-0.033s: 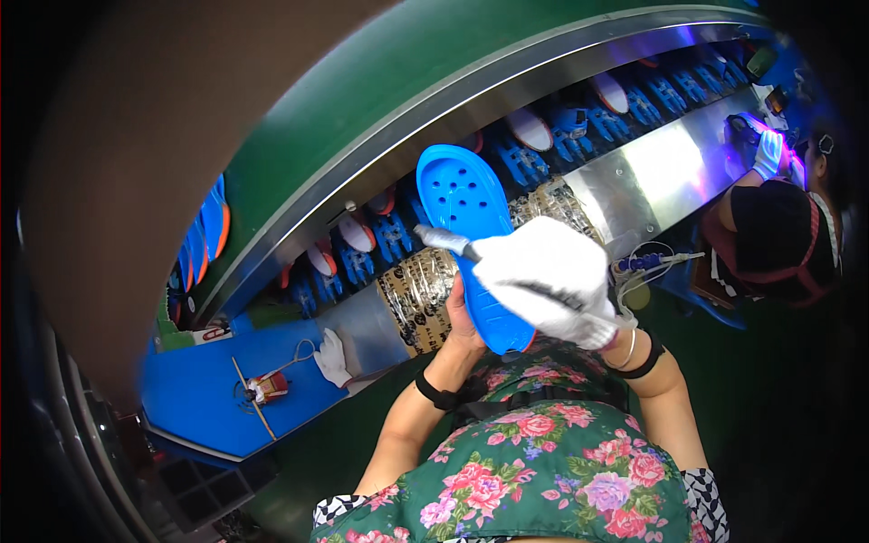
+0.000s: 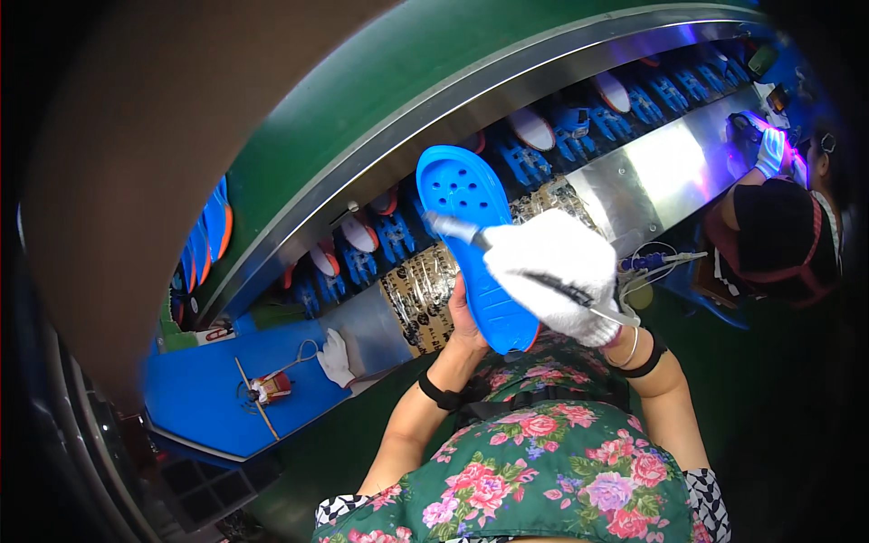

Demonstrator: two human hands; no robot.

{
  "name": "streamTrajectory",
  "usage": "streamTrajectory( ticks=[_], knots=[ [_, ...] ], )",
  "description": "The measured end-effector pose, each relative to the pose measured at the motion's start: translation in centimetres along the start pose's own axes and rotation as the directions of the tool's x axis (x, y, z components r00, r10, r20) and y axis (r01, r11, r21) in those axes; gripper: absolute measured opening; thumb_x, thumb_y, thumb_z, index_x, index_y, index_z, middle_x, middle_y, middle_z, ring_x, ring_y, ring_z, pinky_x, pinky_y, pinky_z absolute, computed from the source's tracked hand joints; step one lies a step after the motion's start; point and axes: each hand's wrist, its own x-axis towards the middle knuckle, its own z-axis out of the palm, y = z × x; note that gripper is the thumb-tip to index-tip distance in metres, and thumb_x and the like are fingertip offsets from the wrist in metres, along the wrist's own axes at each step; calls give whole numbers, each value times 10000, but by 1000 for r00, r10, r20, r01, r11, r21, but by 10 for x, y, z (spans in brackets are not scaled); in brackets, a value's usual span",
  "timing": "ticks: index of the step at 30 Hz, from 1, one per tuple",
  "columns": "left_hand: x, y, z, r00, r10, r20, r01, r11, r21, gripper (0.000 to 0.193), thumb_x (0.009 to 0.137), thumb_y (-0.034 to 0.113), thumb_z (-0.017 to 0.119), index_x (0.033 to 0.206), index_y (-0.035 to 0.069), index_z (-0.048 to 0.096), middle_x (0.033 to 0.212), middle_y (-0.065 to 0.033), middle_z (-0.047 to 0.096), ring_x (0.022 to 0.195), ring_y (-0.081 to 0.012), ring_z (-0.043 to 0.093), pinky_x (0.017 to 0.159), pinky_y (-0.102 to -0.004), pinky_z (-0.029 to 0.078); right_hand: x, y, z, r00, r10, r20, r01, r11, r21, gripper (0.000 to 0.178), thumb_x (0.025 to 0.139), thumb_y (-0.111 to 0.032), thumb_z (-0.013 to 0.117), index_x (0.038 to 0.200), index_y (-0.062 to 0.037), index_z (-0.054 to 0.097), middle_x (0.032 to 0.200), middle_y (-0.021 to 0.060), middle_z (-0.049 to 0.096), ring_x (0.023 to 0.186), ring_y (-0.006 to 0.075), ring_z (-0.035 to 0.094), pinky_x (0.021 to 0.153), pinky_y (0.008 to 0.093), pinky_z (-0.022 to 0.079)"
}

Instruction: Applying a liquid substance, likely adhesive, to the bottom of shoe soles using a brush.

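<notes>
Sole (image 2: 471, 244) in left hand (image 2: 466, 321), right hand (image 2: 557, 271) brushing

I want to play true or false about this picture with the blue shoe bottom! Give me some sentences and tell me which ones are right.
1. The left hand holds a blue shoe sole from behind. True.
2. The right hand is bare. False: it wears a white glove.
3. The right hand holds a thin brush-like tool against the sole. True.
4. The sole lies flat on the blue table. False: it is held up in the air, above the person's flowered apron.
5. A spare white glove lies near the edge of the blue table. True.
6. Nobody else is nearby. False: another person's gloved hand works at the far right.
</notes>
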Motion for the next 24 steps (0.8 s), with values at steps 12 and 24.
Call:
streamTrajectory(
  ticks=[12, 24],
  knots=[
    [34, 9, 34, 955, 188, 229, -188, 982, -24, 989, 871, 715, 573, 1590, 130, 227, 1629, -144, 280, 1455, -366, 344, 1187, -567, 294, -23, 4, 22, 932, 297, -206, -245, 939, 243, 166, 795, -24, 766, 961, -33, 764, 980, 141, 757, 858, 254, 719, 784, 357, 570],
    [54, 23, 51, 925, 209, 318, -65, 910, -409, 1103, 787, 829, 573, 1582, 140, 242, 1382, -186, 566, 1258, -448, 545, 1068, -602, 435, -45, 12, 24, 995, 90, -48, -88, 995, 51, 304, 831, -60, 752, 1134, -77, 748, 1094, 114, 740, 1017, 271, 702, 898, 402, 555]
  ],
)
